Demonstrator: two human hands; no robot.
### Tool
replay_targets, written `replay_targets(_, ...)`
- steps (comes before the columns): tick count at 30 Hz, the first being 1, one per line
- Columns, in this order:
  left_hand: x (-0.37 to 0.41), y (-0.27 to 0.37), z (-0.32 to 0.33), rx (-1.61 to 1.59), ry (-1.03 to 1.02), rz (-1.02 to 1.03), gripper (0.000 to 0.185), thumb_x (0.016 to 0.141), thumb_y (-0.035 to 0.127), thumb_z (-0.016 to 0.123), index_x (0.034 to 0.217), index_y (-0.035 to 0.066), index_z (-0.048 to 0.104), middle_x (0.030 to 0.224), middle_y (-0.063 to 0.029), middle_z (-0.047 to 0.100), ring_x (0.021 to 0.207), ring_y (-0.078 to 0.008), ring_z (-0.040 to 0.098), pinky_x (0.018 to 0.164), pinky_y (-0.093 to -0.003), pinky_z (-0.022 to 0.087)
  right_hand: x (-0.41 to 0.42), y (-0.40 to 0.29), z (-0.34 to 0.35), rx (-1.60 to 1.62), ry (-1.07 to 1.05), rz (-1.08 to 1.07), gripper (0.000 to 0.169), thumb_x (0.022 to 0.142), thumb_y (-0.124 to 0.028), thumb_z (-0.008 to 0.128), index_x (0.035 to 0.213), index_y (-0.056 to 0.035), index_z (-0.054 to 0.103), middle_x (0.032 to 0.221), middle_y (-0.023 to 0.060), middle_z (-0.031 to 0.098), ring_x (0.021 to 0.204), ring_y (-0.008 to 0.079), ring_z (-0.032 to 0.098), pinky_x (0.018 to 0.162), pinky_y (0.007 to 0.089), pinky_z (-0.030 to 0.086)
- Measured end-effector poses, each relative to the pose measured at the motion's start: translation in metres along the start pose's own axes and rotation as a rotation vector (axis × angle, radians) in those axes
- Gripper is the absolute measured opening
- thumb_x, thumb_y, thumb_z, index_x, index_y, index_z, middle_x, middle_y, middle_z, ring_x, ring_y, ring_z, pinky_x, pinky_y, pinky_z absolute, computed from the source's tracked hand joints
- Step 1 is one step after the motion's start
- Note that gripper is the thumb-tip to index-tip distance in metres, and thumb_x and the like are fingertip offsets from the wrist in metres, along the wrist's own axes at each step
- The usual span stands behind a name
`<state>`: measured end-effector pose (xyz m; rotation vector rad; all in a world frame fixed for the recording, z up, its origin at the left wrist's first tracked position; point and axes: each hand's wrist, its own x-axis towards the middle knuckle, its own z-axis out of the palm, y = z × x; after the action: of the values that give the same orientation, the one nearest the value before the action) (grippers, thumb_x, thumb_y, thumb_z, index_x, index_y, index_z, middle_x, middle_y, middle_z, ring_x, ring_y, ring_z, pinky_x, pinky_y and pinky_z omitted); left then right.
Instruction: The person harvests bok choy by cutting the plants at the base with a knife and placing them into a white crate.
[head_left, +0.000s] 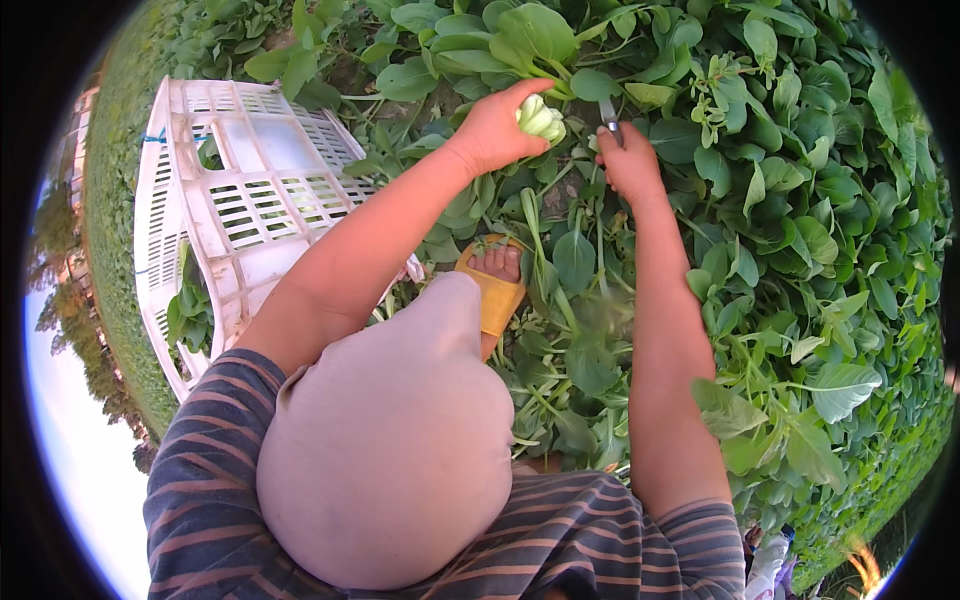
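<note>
A leafy green plant (538, 120) with a pale, thick base is held in my left hand (502, 129), its thumb and fingers around the base. The base faces me and the round green leaves spread away toward the top of the view. To the right, my right hand (630, 161) is closed around a knife (610, 120) with a metal collar. The blade points away from me, and its tip lies near or under a leaf. Most of the handle is hidden in my fingers. Soil and loose leaves show between the hands.
A white plastic crate (247, 195) with slotted walls stands at the left, with leafy greens (191, 307) inside. My foot in a yellow sandal (501, 292) rests among cut leaves. Dense leafy plants (787, 195) grow on the right. Part of another person (769, 562) shows at bottom right.
</note>
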<state>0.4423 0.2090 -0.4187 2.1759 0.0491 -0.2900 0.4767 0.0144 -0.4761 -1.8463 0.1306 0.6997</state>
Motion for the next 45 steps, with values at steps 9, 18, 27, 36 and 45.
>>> replay_targets(9,-0.041,0.048,-0.006,-0.924,-0.243,-0.05,0.067,0.064,-0.002,0.069,0.127,0.006,0.046,0.113,-0.0069,0.054,0.101,-0.0159,0.053,0.091,-0.0282,0.042,-0.067,-0.04,-0.002,0.789,0.181,-0.421,0.036,0.078,-0.004,0.064,0.111,-0.0039,0.048,0.104,0.0073,0.057,0.07,0.0099,0.055,0.047,0.0195,0.041)
replay_targets(18,-0.068,0.058,-0.029,-1.209,-0.583,-0.032,0.078,0.065,0.016,0.066,0.133,-0.001,0.032,0.115,-0.0218,0.055,0.094,-0.0275,0.061,0.085,-0.036,0.05,-0.155,-0.086,-0.025,0.058,0.563,-0.27,0.031,0.074,-0.025,0.074,0.082,-0.0024,0.055,0.058,-0.0046,0.049,0.05,0.0059,0.039,0.048,0.0229,0.035)
replay_targets(27,-0.112,0.112,-0.049,-1.076,-0.422,0.183,0.061,0.062,0.012,0.072,0.118,0.003,0.049,0.104,-0.0062,0.059,0.095,-0.0169,0.056,0.09,-0.0299,0.043,-0.244,-0.16,-0.011,0.149,0.403,-0.186,0.034,0.075,-0.03,0.073,0.081,-0.0017,0.055,0.058,-0.0024,0.049,0.044,0.0057,0.042,0.04,0.0211,0.034)
replay_targets(36,-0.165,0.152,-0.094,-1.261,-0.481,0.341,0.051,0.064,0.006,0.07,0.112,0.004,0.052,0.097,-0.0061,0.06,0.091,-0.0168,0.057,0.084,-0.0299,0.046,-0.311,-0.192,0.026,0.452,0.485,-0.461,0.023,0.083,-0.021,0.066,0.093,-0.005,0.054,0.06,-0.0014,0.049,0.047,0.0073,0.043,0.042,0.0186,0.032)
replay_targets(45,-0.209,0.2,-0.17,-0.841,0.028,0.639,0.052,0.051,0.01,0.08,0.097,0.004,0.057,0.086,-0.0049,0.059,0.081,-0.0155,0.056,0.074,-0.029,0.045,-0.351,-0.222,0.058,0.358,0.848,-0.599,0.026,0.087,-0.027,0.059,0.099,-0.0046,0.055,0.069,0.0002,0.05,0.049,0.004,0.04,0.038,0.0172,0.026)
